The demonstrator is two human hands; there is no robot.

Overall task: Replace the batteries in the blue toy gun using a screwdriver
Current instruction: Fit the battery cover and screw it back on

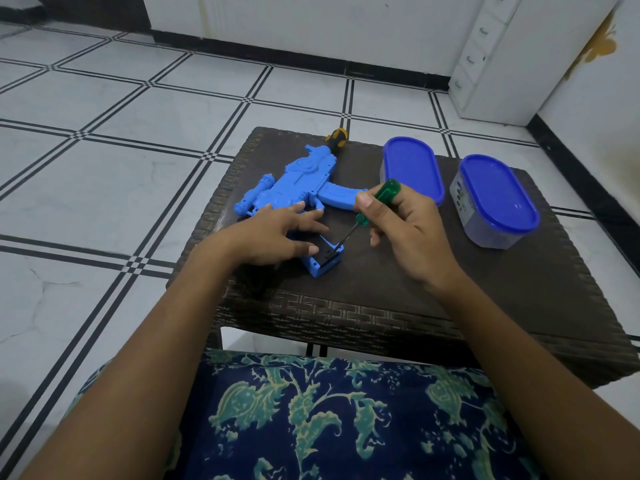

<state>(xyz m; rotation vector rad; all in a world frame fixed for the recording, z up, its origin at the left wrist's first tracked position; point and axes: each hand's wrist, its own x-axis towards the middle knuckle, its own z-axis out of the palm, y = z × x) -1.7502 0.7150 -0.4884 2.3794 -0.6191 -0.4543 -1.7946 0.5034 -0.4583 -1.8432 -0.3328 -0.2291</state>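
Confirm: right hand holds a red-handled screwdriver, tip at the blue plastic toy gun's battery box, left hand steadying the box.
Not red: the head view shows the right hand holding a green-handled screwdriver. Its tip is at the blue plastic battery box, the left hand steadying it.

Your blue toy gun (304, 183) lies flat on its side on the table (485, 289), barrel pointing left. Its magazine end (327, 259) faces you and shows a black opening. The green-handled screwdriver (363, 219) stands tilted, its metal tip set against that black end.
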